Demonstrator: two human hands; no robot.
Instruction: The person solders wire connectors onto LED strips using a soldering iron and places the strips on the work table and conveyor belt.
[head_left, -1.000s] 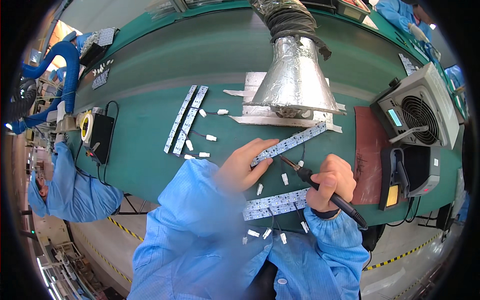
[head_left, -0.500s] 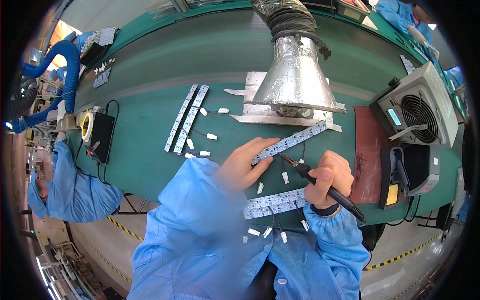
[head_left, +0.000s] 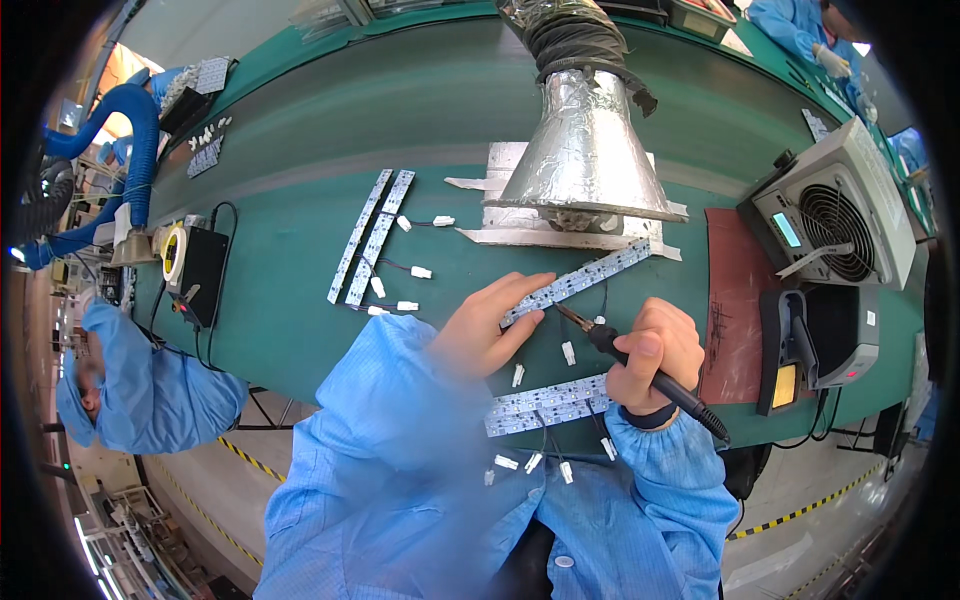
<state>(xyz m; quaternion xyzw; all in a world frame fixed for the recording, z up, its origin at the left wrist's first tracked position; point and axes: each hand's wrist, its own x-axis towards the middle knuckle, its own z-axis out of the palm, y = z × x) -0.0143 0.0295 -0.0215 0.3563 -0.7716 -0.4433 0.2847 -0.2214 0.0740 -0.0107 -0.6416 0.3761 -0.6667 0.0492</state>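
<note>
Between the thumb and fingers of my left hand [head_left: 492,325] is the lower left end of an LED strip board [head_left: 585,280], slanting up to the right. My right hand [head_left: 655,355] is closed round a soldering iron [head_left: 610,343], whose tip touches or nearly touches the board's lower edge by my left fingertips. Dark wires with white connectors [head_left: 569,352] hang from that board. Below my hands lie more LED strip boards [head_left: 545,408] side by side, their wired connectors [head_left: 534,462] toward me. Two others [head_left: 378,238] lie to the left.
A foil-covered fume hood [head_left: 590,160] stands over the far middle of the green bench. At right are a fan unit [head_left: 835,220], a soldering station with its iron stand [head_left: 825,340] and a brown mat [head_left: 735,290]. A black box [head_left: 197,270] sits at left. Co-workers in blue [head_left: 160,370] work nearby.
My hands, the board and the soldering iron hold nearly the same place. At the left, the co-worker's head and arm have shifted slightly.
</note>
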